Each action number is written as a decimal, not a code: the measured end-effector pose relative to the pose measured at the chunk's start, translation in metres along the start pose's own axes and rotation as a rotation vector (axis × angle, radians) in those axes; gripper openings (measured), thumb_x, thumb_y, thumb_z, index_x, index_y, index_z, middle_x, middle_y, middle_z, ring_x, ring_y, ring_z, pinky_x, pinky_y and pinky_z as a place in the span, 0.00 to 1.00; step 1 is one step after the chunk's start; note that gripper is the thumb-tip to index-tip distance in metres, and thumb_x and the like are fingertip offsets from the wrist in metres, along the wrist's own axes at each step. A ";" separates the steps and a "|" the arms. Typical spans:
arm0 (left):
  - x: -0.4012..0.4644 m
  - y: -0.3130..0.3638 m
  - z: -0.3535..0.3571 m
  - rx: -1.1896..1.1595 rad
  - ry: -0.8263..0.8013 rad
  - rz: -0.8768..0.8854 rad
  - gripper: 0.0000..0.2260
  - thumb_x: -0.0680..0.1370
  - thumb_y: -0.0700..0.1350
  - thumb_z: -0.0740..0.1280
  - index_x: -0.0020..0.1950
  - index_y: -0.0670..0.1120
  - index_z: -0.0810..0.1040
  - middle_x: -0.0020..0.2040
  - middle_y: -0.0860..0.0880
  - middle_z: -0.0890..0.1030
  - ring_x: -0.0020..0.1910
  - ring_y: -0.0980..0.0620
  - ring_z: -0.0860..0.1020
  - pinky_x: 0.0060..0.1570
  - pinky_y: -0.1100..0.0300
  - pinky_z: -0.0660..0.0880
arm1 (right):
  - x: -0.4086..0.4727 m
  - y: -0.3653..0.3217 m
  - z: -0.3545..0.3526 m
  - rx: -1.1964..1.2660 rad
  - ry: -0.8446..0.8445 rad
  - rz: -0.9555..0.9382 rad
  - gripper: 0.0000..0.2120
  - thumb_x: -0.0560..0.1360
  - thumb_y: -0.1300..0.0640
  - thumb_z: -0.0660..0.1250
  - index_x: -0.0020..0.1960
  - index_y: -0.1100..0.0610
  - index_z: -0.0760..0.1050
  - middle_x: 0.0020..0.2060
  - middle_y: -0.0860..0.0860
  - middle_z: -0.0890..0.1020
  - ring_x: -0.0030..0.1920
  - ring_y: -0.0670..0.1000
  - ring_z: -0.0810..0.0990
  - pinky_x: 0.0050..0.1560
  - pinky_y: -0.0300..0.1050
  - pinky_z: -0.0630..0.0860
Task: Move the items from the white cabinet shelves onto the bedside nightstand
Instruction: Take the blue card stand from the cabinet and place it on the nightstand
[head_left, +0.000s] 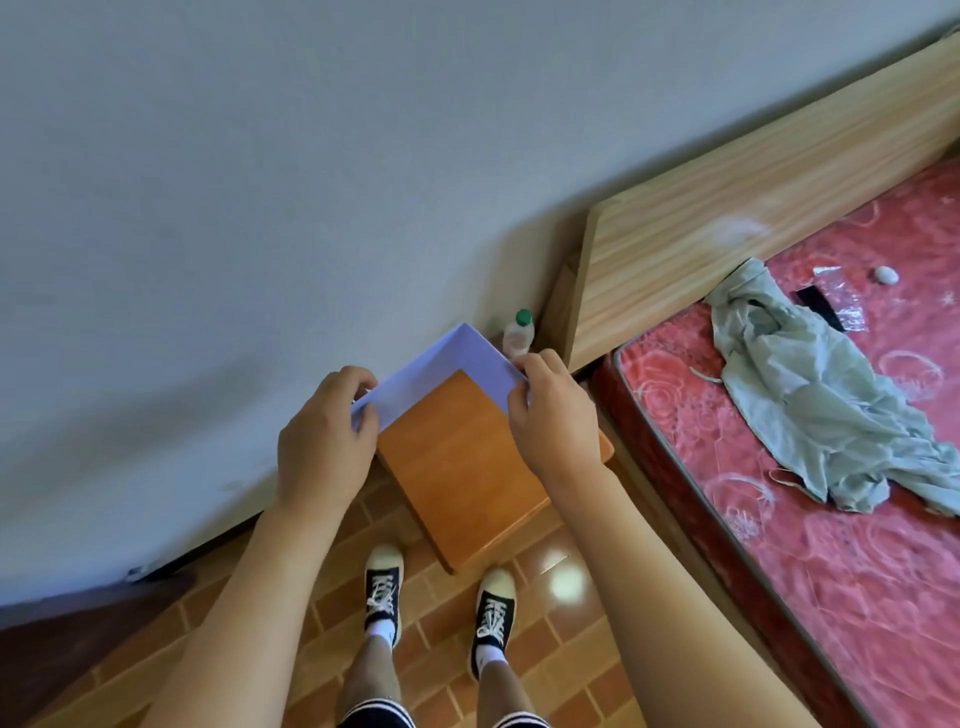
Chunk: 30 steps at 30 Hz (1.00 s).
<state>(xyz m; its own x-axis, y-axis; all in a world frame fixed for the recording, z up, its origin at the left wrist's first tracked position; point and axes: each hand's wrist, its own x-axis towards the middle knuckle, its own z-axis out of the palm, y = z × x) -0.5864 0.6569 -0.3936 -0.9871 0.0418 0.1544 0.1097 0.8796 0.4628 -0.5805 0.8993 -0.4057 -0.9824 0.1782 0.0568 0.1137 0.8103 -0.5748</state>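
while the person stands at the nightstand (467, 467), both hands hold a pale folded sheet of paper (447, 364) above its far corner. the left hand (324, 441) pinches the paper's left end and the right hand (553, 410) pinches its right end. a small bottle (518, 335) with a green cap stands at the back of the nightstand, by the wall. a green cloth (810, 384) lies crumpled on the red mattress (831, 545).

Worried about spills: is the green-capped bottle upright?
Upright: the bottle stands on the nightstand, green cap on top.
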 end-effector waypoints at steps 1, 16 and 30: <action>0.003 -0.006 0.009 0.003 -0.022 -0.011 0.08 0.79 0.38 0.68 0.56 0.48 0.77 0.48 0.53 0.80 0.40 0.48 0.77 0.38 0.56 0.71 | 0.002 0.005 0.010 0.001 -0.007 0.013 0.11 0.81 0.59 0.63 0.61 0.56 0.79 0.56 0.50 0.78 0.41 0.55 0.79 0.38 0.53 0.77; 0.048 -0.108 0.141 -0.005 -0.199 -0.004 0.08 0.80 0.37 0.67 0.56 0.48 0.75 0.50 0.51 0.79 0.42 0.46 0.77 0.37 0.53 0.71 | 0.027 0.059 0.164 -0.003 -0.015 0.187 0.10 0.83 0.59 0.64 0.63 0.54 0.80 0.49 0.46 0.76 0.37 0.50 0.74 0.34 0.47 0.73; 0.048 -0.193 0.261 -0.001 -0.190 -0.005 0.05 0.81 0.37 0.67 0.56 0.44 0.76 0.50 0.47 0.80 0.42 0.52 0.74 0.36 0.69 0.62 | 0.038 0.126 0.302 0.028 0.018 0.179 0.13 0.80 0.64 0.64 0.61 0.55 0.81 0.50 0.47 0.77 0.40 0.51 0.76 0.36 0.52 0.77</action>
<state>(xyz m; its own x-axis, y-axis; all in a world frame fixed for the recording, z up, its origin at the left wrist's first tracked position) -0.6854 0.6127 -0.7029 -0.9919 0.1260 -0.0158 0.1043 0.8797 0.4640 -0.6482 0.8394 -0.7222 -0.9441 0.3278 -0.0342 0.2817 0.7489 -0.5998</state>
